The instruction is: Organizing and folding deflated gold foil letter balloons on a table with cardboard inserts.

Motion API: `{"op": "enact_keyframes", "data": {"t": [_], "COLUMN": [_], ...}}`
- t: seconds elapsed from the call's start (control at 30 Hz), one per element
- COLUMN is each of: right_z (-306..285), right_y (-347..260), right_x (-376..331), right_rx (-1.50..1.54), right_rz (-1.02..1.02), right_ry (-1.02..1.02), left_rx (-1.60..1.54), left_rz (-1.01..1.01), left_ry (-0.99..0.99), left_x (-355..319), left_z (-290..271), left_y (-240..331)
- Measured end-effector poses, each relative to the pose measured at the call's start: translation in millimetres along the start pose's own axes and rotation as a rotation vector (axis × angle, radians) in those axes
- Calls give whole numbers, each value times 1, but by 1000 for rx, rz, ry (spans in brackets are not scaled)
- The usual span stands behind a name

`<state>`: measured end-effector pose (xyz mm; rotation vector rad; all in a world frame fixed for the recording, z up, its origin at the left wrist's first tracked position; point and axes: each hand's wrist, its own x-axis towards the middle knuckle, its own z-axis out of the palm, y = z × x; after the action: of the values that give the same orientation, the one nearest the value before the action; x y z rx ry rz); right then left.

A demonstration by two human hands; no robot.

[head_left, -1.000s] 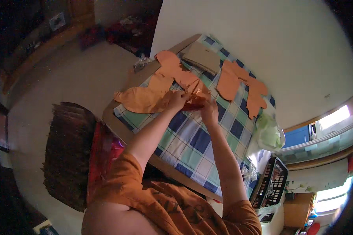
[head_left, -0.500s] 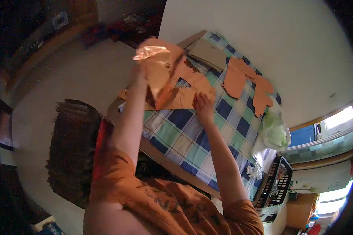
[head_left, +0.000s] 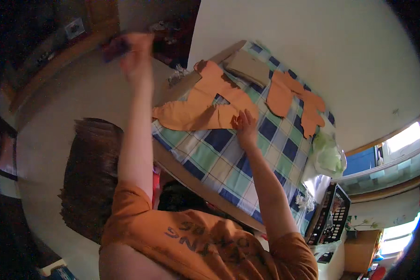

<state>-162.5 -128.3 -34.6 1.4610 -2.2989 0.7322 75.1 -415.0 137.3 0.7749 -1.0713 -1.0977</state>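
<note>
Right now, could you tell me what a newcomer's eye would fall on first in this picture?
Most striking are the orange cut-out pieces spread on the blue-and-green checked cloth that covers the table. The right hand presses flat on the nearest piece, while the left hand is raised high off the table's far-left side, blurred, gripping something dark I cannot make out. A second orange piece lies farther right, near a pale green bag.

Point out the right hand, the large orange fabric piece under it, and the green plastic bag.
right hand (head_left: 245, 127), head view, back of the hand.
large orange fabric piece (head_left: 205, 105), head view, its middle.
green plastic bag (head_left: 327, 156), head view, crumpled centre.
</note>
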Motion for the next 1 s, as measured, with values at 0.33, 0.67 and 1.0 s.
{"op": "enact_keyframes", "data": {"t": [0.33,0.67,1.0], "right_z": [-100,-165,-151], "right_y": [59,104,89], "right_x": [-60,-166,-175], "right_rx": [1184,701,-339], "right_rz": [505,911,499], "right_ry": [36,153,230], "left_rx": [-124,245,448], "left_rz": [212,698,781], "left_ry": [-1420,-1663,-1677], "left_x": [-296,-367,-359], "left_z": [45,3,13], "left_y": [-41,-87,-84]}}
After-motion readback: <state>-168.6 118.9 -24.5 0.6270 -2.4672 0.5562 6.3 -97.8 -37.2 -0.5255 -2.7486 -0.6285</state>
